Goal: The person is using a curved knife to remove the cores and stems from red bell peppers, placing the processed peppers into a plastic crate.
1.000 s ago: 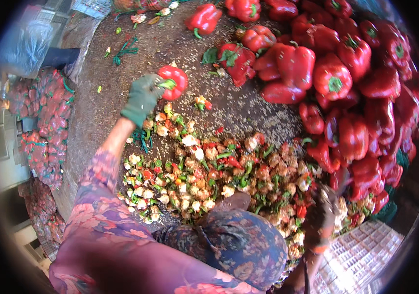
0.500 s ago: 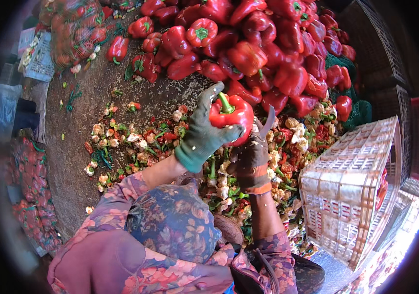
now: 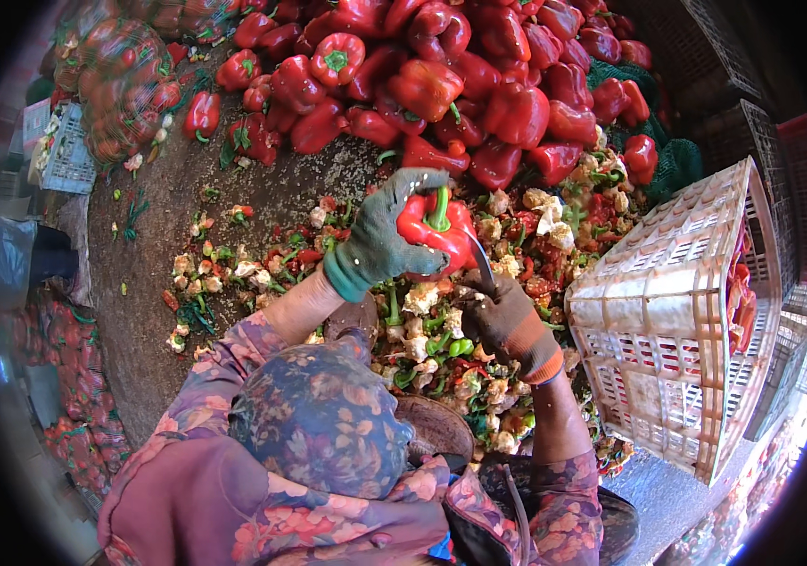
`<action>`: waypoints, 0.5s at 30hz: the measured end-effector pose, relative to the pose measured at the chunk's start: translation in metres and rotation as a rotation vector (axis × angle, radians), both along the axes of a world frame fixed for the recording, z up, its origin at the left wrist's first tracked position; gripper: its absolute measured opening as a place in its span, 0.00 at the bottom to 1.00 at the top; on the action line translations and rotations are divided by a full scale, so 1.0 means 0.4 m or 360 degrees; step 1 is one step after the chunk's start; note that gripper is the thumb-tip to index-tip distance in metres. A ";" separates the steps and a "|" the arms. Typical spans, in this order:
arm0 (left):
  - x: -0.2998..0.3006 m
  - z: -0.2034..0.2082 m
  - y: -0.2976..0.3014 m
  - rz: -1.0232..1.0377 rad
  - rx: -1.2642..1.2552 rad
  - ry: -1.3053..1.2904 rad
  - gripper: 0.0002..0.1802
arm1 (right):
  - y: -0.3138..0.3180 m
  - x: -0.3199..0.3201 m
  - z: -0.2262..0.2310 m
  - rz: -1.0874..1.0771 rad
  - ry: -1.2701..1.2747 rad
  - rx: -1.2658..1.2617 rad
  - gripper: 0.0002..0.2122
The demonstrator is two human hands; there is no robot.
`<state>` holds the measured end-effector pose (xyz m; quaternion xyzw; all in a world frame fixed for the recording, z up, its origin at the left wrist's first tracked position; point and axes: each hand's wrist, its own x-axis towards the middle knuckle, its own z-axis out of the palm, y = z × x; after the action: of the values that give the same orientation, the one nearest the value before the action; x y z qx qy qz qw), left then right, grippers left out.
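Head view: my left hand [image 3: 375, 247] is gripping a red pepper [image 3: 436, 231] stem-up, steadying it while my right hand [image 3: 507, 321], closed round a knife [image 3: 482, 259], is working at it.

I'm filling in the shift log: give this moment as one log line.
left hand: gloved, gripping red bell pepper | right hand: gloved, knife blade at pepper | below: cut cores and seeds | right: white plastic crate

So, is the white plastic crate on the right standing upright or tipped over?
Tipped. The white plastic lattice crate lies on its side, its open mouth facing right, with red peppers visible inside.
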<state>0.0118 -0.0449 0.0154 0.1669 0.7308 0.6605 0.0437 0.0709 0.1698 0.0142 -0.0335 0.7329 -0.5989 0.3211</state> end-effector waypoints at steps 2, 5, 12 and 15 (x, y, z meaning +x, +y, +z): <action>0.014 -0.026 0.014 0.0077 0.0134 -0.0066 0.46 | 0.000 -0.003 -0.021 0.0240 0.0458 0.0011 0.10; -0.014 -0.021 0.002 -0.0011 -0.0062 0.0038 0.45 | -0.030 -0.007 0.004 -0.0103 -0.0162 0.0116 0.10; -0.098 0.085 -0.001 0.0006 0.1015 -0.0450 0.40 | -0.016 0.081 -0.164 -0.0459 0.0017 0.0018 0.14; -0.077 0.073 0.000 -0.0192 0.1059 -0.0581 0.41 | -0.025 -0.037 0.061 -0.0825 -0.0152 -0.0738 0.20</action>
<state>-0.0190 -0.0450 0.0447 0.0942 0.4454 0.8767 0.1552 0.0560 0.1599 0.0387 0.1095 0.5457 -0.8119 0.1762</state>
